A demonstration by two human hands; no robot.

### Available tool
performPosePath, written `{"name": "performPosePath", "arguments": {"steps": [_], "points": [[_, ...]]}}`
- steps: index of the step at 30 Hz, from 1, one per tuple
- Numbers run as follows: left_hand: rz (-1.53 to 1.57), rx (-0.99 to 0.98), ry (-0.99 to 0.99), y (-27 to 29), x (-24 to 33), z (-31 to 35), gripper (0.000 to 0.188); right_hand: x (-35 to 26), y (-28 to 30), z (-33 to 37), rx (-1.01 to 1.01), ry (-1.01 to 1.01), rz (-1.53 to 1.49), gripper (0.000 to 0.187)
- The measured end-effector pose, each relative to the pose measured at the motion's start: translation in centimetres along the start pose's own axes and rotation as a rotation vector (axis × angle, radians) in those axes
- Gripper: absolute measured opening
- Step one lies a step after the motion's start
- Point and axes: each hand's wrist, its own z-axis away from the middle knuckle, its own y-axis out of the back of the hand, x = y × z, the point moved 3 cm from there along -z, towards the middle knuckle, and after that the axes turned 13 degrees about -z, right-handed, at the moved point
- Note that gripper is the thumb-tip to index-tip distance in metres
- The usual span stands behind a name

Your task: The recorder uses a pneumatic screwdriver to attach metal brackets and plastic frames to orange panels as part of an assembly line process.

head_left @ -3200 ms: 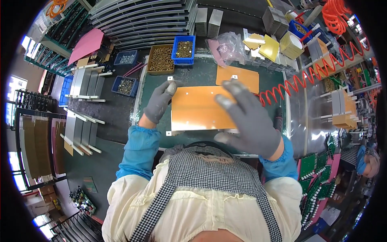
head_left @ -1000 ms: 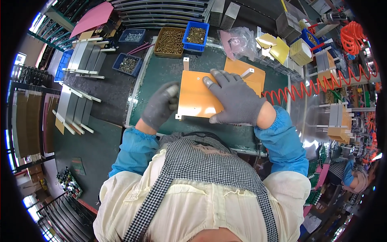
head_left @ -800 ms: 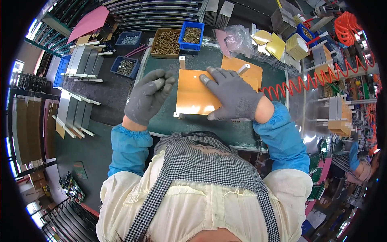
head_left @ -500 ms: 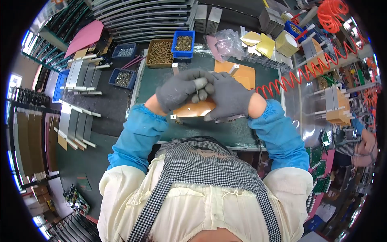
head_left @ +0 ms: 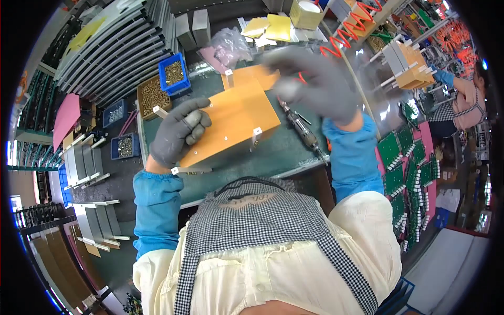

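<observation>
An orange panel (head_left: 236,118) with white leg-like posts at its corners stands on the green tabletop (head_left: 278,157). My left hand (head_left: 181,131), in a grey glove, rests at the panel's left edge with its fingers curled in; whatever they may hold is hidden. Over the table's right side, my right hand (head_left: 323,84) is off the panel and smeared by motion, so its fingers are unclear. Beneath it lies a power screwdriver (head_left: 303,128), apart from the hand as far as I can see. A second orange sheet (head_left: 249,74) lies behind the panel.
A blue bin (head_left: 174,74) and a cardboard box (head_left: 153,93), both full of screws, stand at the far left. Plastic wrap (head_left: 231,46) and yellow pads (head_left: 278,27) lie at the back. A red coiled hose (head_left: 349,34) hangs far right. Another person (head_left: 462,100) works beyond.
My right hand has left the panel and swung out to the right. The left hand stays curled at the panel. My view has turned rightward, and the screwdriver now shows.
</observation>
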Motion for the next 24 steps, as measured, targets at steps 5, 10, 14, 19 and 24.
{"name": "performPosePath", "arguments": {"steps": [5,10,14,19,24], "points": [[0.047,-0.029,0.005,0.8,-0.4,-0.5,0.019,12.2,3.6,10.5,0.042,-0.827,0.662,0.056],[0.126,-0.011,-0.013,1.0,-0.7,-0.3,0.018,20.4,-0.6,17.3,0.039,-1.028,0.787,0.086],[0.126,0.016,0.005,0.3,-0.3,-0.3,0.019,23.4,-0.6,19.9,0.225,-0.934,0.56,0.08],[0.142,0.027,0.027,0.5,-0.6,-0.2,0.017,20.5,0.0,18.7,0.571,-0.759,-0.123,0.067],[0.158,0.025,0.023,0.9,-0.1,0.2,0.019,6.3,0.9,9.3,0.686,-0.227,-0.724,0.046]]}}
